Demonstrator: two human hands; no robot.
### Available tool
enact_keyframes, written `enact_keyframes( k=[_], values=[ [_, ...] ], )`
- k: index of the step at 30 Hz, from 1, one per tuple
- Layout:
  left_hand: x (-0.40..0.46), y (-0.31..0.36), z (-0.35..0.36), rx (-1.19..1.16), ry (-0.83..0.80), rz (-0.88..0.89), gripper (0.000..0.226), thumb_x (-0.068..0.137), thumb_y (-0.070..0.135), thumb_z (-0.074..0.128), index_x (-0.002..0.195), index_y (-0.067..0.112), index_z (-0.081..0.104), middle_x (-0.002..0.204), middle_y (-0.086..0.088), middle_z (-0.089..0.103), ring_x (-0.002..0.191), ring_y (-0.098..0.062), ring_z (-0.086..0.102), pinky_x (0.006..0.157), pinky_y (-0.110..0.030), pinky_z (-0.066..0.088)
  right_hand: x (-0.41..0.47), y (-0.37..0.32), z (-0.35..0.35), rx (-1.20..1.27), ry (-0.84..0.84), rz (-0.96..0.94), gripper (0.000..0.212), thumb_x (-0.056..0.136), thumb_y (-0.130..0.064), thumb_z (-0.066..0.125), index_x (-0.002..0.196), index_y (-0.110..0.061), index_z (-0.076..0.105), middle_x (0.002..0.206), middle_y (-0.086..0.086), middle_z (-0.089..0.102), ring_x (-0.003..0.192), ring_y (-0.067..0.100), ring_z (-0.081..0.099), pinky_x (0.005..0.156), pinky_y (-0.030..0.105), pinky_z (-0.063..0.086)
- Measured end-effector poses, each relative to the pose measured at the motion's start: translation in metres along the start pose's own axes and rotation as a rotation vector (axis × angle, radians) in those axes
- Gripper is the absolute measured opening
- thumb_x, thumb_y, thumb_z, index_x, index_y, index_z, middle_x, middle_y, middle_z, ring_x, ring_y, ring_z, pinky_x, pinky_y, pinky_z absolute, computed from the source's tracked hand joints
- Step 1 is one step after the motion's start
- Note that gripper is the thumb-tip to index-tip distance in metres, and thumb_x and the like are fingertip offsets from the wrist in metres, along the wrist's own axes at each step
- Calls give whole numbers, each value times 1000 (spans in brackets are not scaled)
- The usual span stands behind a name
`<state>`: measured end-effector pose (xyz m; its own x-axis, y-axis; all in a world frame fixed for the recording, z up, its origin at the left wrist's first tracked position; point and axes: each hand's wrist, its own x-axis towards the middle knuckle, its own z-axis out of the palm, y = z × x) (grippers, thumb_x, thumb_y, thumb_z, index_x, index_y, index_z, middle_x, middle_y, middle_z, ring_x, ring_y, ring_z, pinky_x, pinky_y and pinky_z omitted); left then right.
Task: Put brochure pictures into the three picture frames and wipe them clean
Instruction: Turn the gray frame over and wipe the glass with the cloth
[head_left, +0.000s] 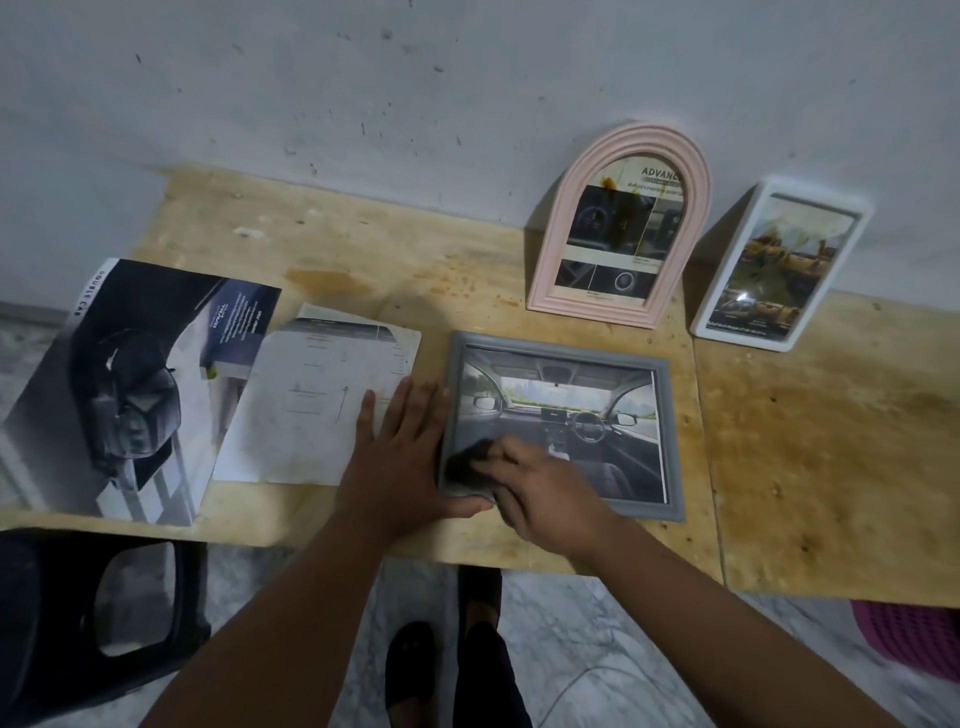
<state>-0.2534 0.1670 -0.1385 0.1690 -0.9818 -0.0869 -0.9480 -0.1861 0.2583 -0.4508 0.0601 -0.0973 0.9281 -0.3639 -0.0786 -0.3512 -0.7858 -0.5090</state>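
The grey frame (561, 423) lies flat, showing a car-interior picture. The left hand (400, 457) presses flat, fingers straight, beside it. The right hand (540, 480) grips a dark cloth (470, 462) on its glass.

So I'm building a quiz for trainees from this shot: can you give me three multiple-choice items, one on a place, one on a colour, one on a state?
1. Where does the grey frame lie?
A. flat on the table
B. leaning on the wall
C. on the floor

2. What colour is the arched frame?
A. blue
B. pink
C. black

3. What is the right hand doing?
A. hanging idle
B. lifting a brochure
C. pressing a dark cloth on the grey frame

Answers: 1 A, it lies flat on the table with the left hand beside it; 2 B, its ribbed rim is pink; 3 C, the fingers curl on the cloth at the frame's near left corner.
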Motion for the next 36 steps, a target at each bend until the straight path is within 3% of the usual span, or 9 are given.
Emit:
enact_keyframes(
  k=[3,5,7,11,15,22,28,32,36],
  values=[
    [0,-1,-1,17,-12,-1,137,64,106,31,166,17,12,173,-11,12,161,-31,1,123,-68,7,-13,18,-34,48,-113,33,41,96,-17,55,136,-23,63,119,-7,56,103,15,60,82,27,48],
    [0,-2,-2,20,-17,-7,137,63,107,32,166,20,9,174,-10,10,161,-31,-1,124,-67,5,-18,49,-57,28,66,183,41,97,-15,56,137,-24,61,118,-6,56,103,16,59,84,31,52],
    [0,-1,-2,1,-9,-15,136,62,107,34,166,21,12,173,-10,12,161,-31,2,124,-67,5,-22,83,-70,-155,238,372,39,99,-18,57,137,-22,61,117,0,55,97,24,61,70,37,54],
    [1,0,-2,-8,-14,-28,136,60,107,36,166,24,11,174,-7,10,161,-28,-3,125,-66,1,-37,110,-71,-504,59,543,42,96,-24,60,138,-19,60,124,8,54,100,34,60,59,36,51],
    [0,1,-3,0,-9,-33,137,60,107,36,166,24,12,174,-8,13,161,-29,0,125,-66,2,-70,98,-79,-535,8,579,32,93,-20,62,123,-13,67,116,9,57,89,32,62,56,34,45],
    [-1,2,-4,4,22,-21,136,61,106,38,165,20,20,172,-10,21,160,-32,9,123,-68,7,-115,55,-48,-273,42,514,32,82,-31,71,112,-21,71,100,-6,56,79,22,64,51,28,44],
    [-1,1,-3,13,16,-15,135,62,105,38,165,21,16,173,-10,16,161,-32,6,124,-68,6,-52,0,-2,-107,189,346,37,88,-17,59,122,-25,68,110,-4,60,97,21,60,74,31,48],
    [0,-2,-1,17,-19,-18,131,65,103,36,166,22,11,173,-9,14,161,-32,2,124,-67,2,1,-35,25,-16,117,276,32,90,-20,52,117,-19,68,110,-1,56,98,25,59,74,40,54],
    [1,-2,0,14,-30,-18,136,63,104,36,166,21,8,174,-8,11,161,-30,0,124,-67,2,15,-11,-8,334,68,293,28,95,-13,55,115,-20,72,102,-2,59,97,18,61,83,30,47]
  ],
)
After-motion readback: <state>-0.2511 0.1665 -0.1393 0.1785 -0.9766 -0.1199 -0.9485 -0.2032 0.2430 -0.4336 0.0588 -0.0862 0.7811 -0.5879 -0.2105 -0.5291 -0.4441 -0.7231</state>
